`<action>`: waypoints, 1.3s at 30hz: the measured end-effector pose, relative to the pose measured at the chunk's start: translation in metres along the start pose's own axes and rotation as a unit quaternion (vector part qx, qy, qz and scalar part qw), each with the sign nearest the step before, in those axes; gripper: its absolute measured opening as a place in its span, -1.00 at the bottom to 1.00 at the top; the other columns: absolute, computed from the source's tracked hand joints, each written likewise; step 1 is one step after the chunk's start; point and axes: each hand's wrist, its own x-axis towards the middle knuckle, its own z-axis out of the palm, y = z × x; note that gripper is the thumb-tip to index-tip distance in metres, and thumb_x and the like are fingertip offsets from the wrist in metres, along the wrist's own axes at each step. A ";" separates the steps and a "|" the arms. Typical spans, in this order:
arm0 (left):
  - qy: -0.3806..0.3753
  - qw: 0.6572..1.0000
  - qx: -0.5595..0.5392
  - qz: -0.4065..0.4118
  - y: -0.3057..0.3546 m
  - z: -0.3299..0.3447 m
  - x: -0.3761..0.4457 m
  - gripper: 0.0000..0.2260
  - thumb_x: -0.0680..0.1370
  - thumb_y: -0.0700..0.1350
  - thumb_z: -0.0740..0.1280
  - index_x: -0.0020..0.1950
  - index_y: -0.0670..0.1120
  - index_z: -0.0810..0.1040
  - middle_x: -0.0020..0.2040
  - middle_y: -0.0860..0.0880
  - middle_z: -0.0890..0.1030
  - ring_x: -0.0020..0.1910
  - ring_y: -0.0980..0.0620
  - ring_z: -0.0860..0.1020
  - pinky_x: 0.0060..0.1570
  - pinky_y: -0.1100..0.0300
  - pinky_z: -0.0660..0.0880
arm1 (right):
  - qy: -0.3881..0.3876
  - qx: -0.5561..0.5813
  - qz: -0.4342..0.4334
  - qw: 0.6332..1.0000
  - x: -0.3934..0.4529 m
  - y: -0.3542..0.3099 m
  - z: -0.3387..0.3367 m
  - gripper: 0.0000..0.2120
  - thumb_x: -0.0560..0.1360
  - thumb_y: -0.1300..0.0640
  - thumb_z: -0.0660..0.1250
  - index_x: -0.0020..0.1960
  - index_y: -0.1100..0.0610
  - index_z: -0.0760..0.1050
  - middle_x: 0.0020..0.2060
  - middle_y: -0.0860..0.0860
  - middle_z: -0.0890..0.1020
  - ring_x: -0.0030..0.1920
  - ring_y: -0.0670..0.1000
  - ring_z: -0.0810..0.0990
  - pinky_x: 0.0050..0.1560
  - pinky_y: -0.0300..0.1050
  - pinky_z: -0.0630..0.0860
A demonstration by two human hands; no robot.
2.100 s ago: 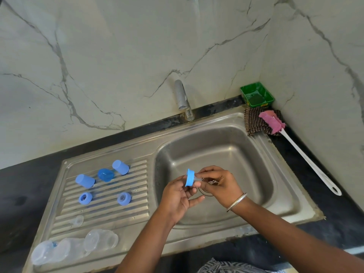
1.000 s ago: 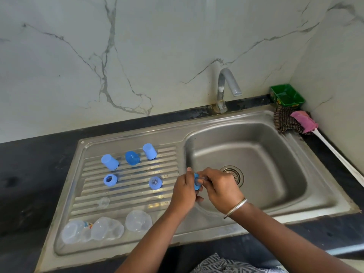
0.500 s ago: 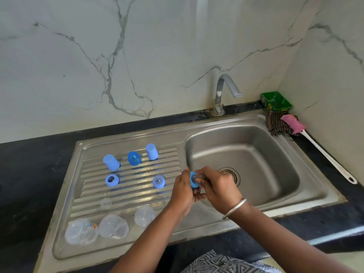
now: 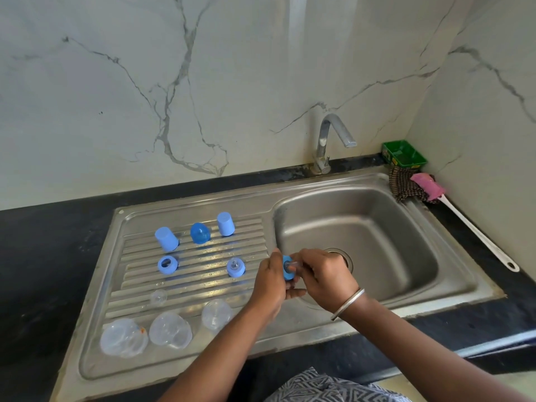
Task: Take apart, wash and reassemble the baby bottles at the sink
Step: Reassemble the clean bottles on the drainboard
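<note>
Over the sink basin's left rim, my left hand (image 4: 271, 278) grips a blue screw ring (image 4: 287, 269). My right hand (image 4: 324, 275) pinches the clear teat (image 4: 294, 265) that sticks through that ring. On the ribbed drainboard (image 4: 191, 288) stand three blue caps (image 4: 166, 238) (image 4: 199, 233) (image 4: 226, 224), an empty blue ring (image 4: 167, 264) and a blue ring with a teat in it (image 4: 235, 267). A loose clear teat (image 4: 158, 297) lies below them. Three clear bottle bodies (image 4: 124, 338) (image 4: 170, 330) (image 4: 217, 314) rest along the front edge.
The steel basin (image 4: 391, 227) has a drain (image 4: 343, 258) just behind my right hand. The tap (image 4: 330, 140) stands at the back. A green tray (image 4: 403, 153), a checked cloth (image 4: 404, 187) and a pink-headed bottle brush (image 4: 464, 216) lie at the right corner.
The camera has tilted up and left, bringing the tap and drainboard into fuller view. Both hands have stayed together on the blue ring, shifting from the basin's middle to its left rim.
</note>
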 end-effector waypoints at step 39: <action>-0.076 0.996 0.036 -0.029 0.000 -0.013 -0.003 -0.49 0.69 0.18 -0.02 0.00 -0.11 0.59 -0.30 -0.05 0.67 -0.37 0.06 0.56 -0.32 0.13 0.55 | -0.051 0.393 0.302 0.867 -0.003 -0.009 -0.017 -0.73 0.49 -0.03 0.42 0.06 0.15 0.66 -0.21 0.09 0.70 -0.22 0.08 0.65 -0.20 -0.08 0.53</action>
